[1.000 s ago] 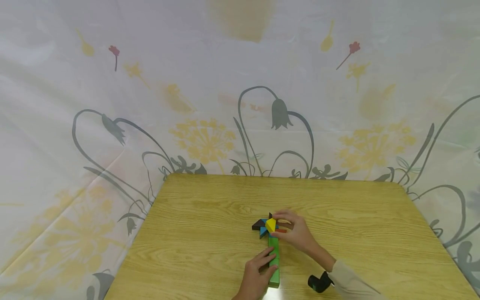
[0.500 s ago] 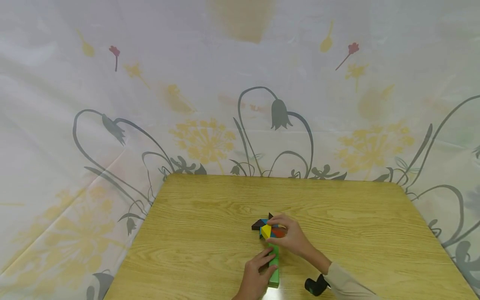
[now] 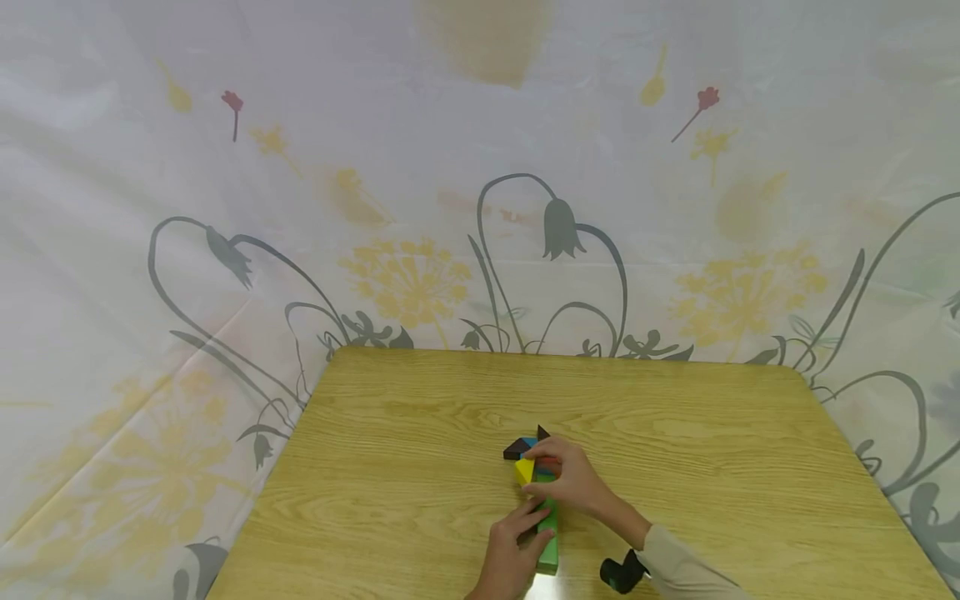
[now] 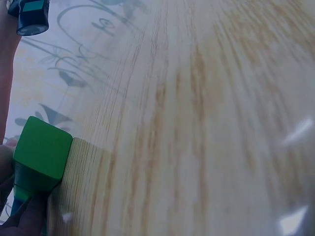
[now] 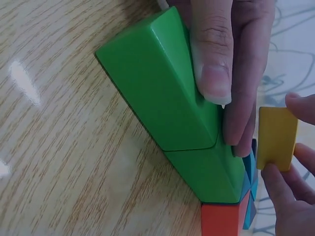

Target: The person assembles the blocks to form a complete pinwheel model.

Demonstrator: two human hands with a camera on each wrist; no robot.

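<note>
Two green blocks [image 5: 152, 88] lie end to end on the table in the head and right wrist views. My left hand [image 3: 512, 546] rests on them, its thumb and fingers nearly straight along the top. My right hand [image 3: 573, 482] pinches a yellow triangular block [image 3: 524, 472] between thumb and fingers. In the head view it is over the left side of a cluster, near the far end of the green row. That cluster has a dark block [image 3: 516, 450], blue blocks [image 3: 530, 442] and a red block [image 5: 221, 219], partly hidden by my right hand.
The wooden table [image 3: 390, 483] has rounded far corners. Behind it hangs a pale sheet [image 3: 480, 125] printed with flowers. A black wrist camera [image 3: 621, 573] sits under my right forearm.
My right hand has moved left and slightly toward me with the yellow block, from above the cluster's middle to its left side. My left hand stays on the green blocks.
</note>
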